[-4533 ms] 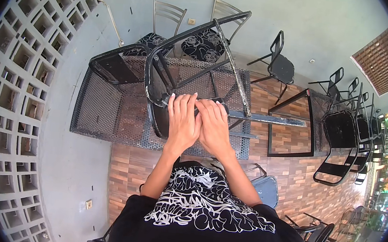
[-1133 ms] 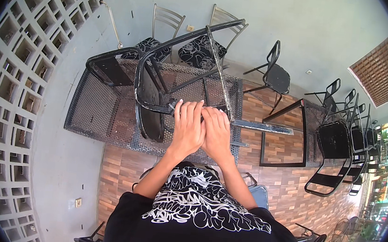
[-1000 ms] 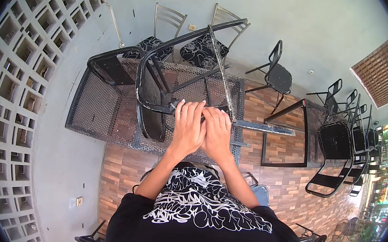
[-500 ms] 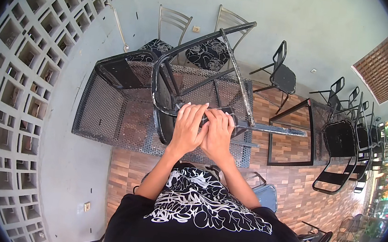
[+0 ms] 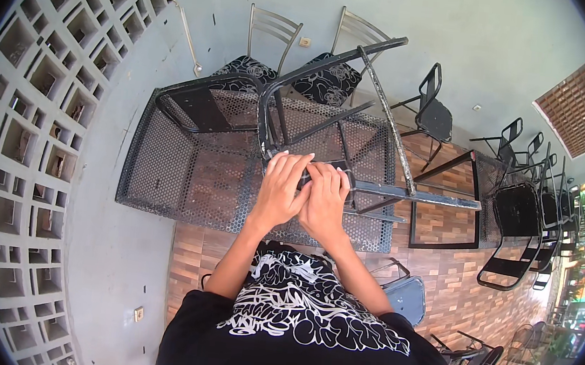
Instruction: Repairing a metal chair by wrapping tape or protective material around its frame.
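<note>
My left hand and my right hand are side by side, thumbs close together, with fingers curled over a dark part of a worn black metal chair. That chair lies overturned, its frame and legs in the air, over a black perforated-metal table. Just left of it, another black chair rests on the same table. The part under my fingers is mostly hidden.
Two silver chairs with patterned seats stand along the back wall. A black chair stands behind right. An open table frame and stacked chairs are at right, a grey-blue chair lower right, a lattice wall at left.
The held chair has shifted and turned rightward over the last second, more than the background has moved in view. Both hands keep their grip, nearly in the same place in the picture.
</note>
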Available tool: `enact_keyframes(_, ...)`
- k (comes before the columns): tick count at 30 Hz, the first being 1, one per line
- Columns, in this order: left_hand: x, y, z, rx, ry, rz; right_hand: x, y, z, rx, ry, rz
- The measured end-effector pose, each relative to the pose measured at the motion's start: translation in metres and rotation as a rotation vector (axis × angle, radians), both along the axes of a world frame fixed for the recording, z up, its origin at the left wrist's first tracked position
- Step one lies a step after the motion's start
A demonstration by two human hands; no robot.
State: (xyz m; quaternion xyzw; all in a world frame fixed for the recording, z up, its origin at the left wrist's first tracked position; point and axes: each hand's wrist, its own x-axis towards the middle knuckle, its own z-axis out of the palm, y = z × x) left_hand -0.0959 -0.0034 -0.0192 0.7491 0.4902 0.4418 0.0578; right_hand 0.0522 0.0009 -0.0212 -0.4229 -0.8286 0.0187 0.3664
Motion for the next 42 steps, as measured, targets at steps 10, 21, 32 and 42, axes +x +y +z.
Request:
enact_keyframes(10, 0.004, -0.005, -0.001, -0.026, 0.017, 0.057, -0.005, 0.000, 0.001, 0.002, -0.002, 0.018)
enact_keyframes(21, 0.042, -0.010, -0.006, -0.032, 0.042, 0.230, 0.029, 0.007, 0.015, -0.043, -0.050, 0.141)
enact_keyframes(32, 0.096, -0.004, 0.006, -0.043, 0.054, 0.265, 0.083, 0.016, 0.021, -0.042, -0.046, 0.159)
enact_keyframes(42, 0.135, 0.000, 0.011, -0.028, 0.034, 0.237, 0.122, 0.017, 0.026, -0.029, -0.069, 0.136)
